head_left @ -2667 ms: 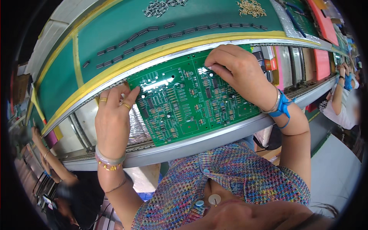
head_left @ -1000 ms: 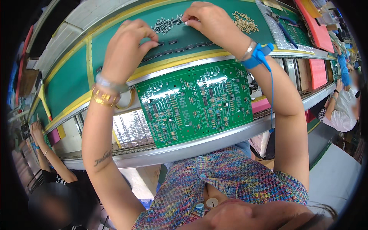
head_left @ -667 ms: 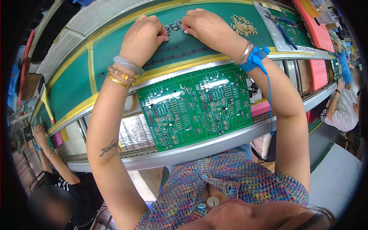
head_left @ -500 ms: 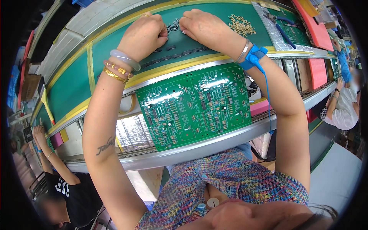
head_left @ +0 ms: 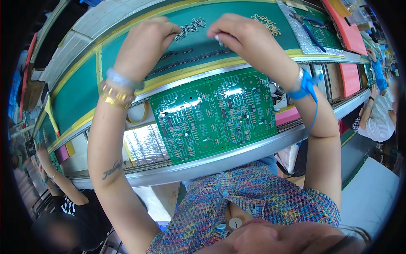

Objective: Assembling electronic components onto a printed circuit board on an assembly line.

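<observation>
My left hand [head_left: 149, 41] hovers at the left end of a small pile of dark metallic component parts [head_left: 193, 28] on the green work mat, thumb and fingers pinched together. To the right of that pile is my right hand [head_left: 237, 33], its fingers also closed in a pinch. Whatever either pinch holds is too small or hidden to make out. Below the hands, rows of black chips [head_left: 192, 59] lie on the mat. Nearer to me, a green circuit board [head_left: 213, 118] with many mounted parts rests across the rails.
Brass-coloured parts [head_left: 266, 24] lie behind my right hand. Pliers [head_left: 311, 34] are at the far right beside a red foam strip [head_left: 347, 29]. A metal rail [head_left: 211, 163] runs along the near edge. Co-workers sit at both sides; a roll of tape [head_left: 138, 113] is left of the board.
Both hands have lifted off the dark pile and moved apart, the left one leftward and the right one rightward and toward me. More of the pile now shows. The circuit board stays put.
</observation>
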The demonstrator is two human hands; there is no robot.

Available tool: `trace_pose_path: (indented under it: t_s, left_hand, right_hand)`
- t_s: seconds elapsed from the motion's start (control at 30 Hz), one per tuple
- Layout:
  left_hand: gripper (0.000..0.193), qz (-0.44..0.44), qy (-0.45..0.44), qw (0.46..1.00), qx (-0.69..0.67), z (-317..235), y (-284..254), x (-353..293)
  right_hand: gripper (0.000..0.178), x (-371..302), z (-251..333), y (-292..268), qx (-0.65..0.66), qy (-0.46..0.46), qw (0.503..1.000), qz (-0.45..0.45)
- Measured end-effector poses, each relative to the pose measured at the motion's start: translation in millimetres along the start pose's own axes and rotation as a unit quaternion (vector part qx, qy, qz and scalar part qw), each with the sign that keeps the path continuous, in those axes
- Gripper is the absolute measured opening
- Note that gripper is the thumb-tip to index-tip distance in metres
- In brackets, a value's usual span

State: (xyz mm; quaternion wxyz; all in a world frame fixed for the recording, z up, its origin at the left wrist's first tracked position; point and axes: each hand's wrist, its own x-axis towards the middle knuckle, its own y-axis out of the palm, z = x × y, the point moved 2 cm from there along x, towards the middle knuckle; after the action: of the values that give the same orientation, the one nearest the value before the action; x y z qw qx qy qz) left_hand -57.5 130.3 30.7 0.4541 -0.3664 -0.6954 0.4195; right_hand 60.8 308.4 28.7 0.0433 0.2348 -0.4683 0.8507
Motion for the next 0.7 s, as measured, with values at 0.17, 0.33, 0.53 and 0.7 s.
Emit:
trace_pose_path:
  t_s: [0.17, 0.33, 0.53, 0.7]
  left_hand:
    - [0.012, -0.014, -0.059, 0.996, -0.058, -30.0, -25.8, -53.1]
    - [0.017, 0.062, -0.284, 0.894, -0.342, -29.8, -19.0, -101.9]
    - [0.018, 0.010, -0.344, 0.843, -0.413, -29.9, -8.6, -144.7]
    - [0.016, -0.013, -0.353, 0.851, -0.389, -34.1, -12.9, -141.0]
  right_hand:
    - [0.008, -49.6, 29.2, 0.3, 0.119, 0.079, 0.988, 0.051]
    - [0.010, -75.2, 28.9, 15.5, 0.106, 0.134, 0.982, 0.084]
    - [0.011, -75.3, 27.1, 28.5, 0.061, 0.109, 0.990, 0.070]
    - [0.009, -76.4, 27.2, 29.2, 0.034, 0.100, 0.992, 0.063]
